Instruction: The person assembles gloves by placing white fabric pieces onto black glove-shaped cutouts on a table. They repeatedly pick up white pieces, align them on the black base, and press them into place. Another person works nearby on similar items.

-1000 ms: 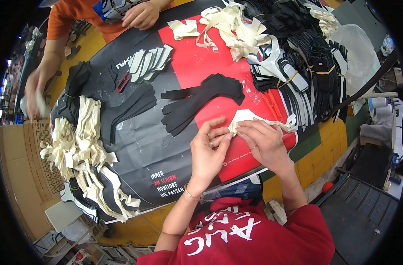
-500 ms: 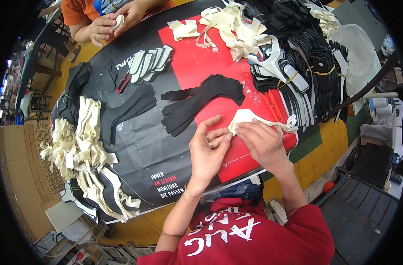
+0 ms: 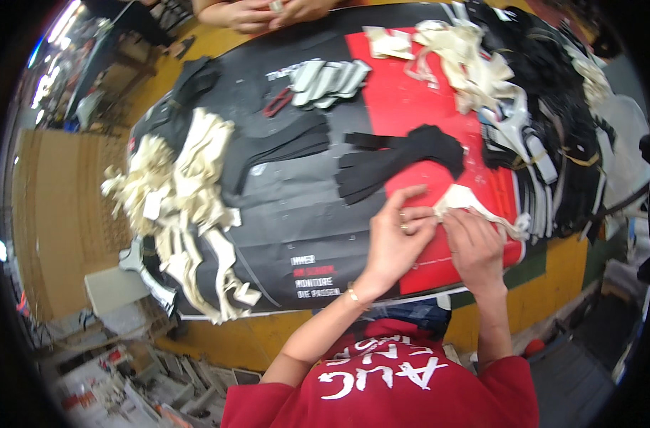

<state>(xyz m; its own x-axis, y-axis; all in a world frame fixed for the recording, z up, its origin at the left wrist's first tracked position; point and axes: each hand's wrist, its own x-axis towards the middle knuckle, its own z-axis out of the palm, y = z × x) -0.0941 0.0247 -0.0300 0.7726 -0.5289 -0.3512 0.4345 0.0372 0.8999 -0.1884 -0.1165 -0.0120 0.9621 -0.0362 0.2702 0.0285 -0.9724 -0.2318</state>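
Fabric piece (image 3: 457, 195), cream, in the fingertips of both hands, above the red part of the table cover (image 3: 318, 217), near its front edge. Left hand (image 3: 402, 239) on the piece's left corner: thumb and fingertips closed together in a pinch, index finger lifted off. Right hand (image 3: 476, 246) just beside it: fingers bunched and bent down onto the piece's near side, closed on it, thumb mostly hidden. Main flap sticking out past the fingertips, away from the body; narrow tail trailing right, beyond the right hand. Cannot tell whether the flap touches the cover. Black strips (image 3: 403, 160) fanned out beyond the left hand, apart from it. Cream strips (image 3: 202, 153) heaped well off to the left. Co-worker's hands (image 3: 252, 14) at the top edge, around a small pale item (image 3: 275, 6), too blurred to identify.
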